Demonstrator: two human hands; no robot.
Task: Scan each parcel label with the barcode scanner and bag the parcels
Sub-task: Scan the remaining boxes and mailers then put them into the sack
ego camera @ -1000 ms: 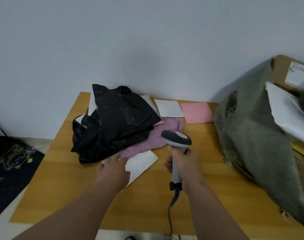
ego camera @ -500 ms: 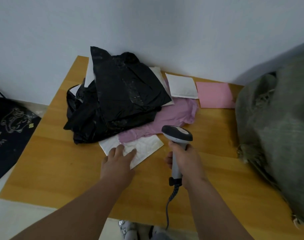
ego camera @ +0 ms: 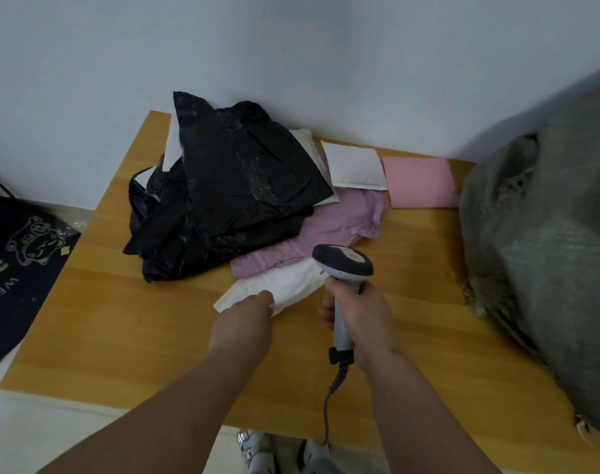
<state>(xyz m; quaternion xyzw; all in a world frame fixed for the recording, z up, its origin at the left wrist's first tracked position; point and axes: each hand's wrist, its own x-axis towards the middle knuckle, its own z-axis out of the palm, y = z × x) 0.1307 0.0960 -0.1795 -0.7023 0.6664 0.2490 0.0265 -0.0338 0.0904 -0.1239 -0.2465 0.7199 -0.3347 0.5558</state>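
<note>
Parcels lie heaped on a wooden table set against a pale wall; the left hand grasps the near edge of a white padded mailer, its fingers curled over that edge so that the tips are hidden; the mailer lies flat on the table, its far part tucked under a mauve poly mailer and partly behind the scanner's head. The right hand is clenched round the grey handle of a barcode scanner, held upright just beside the white mailer, its dark head above the mailer's right end; a coiled cable runs from the handle's foot down over the table's near edge.

Behind the mauve mailer a pile of black poly bags covers the table's left rear, with white envelope corners showing under it; at the back, near the wall, a second white padded mailer lies touching a pink envelope on its right. A large grey-green woven sack stands at the table's right end, frayed along its near seam; whether it holds anything cannot be told.

On the floor to the left lies a dark doormat with a pale drawing and lettering; below the table's near edge a pair of shoes shows.
</note>
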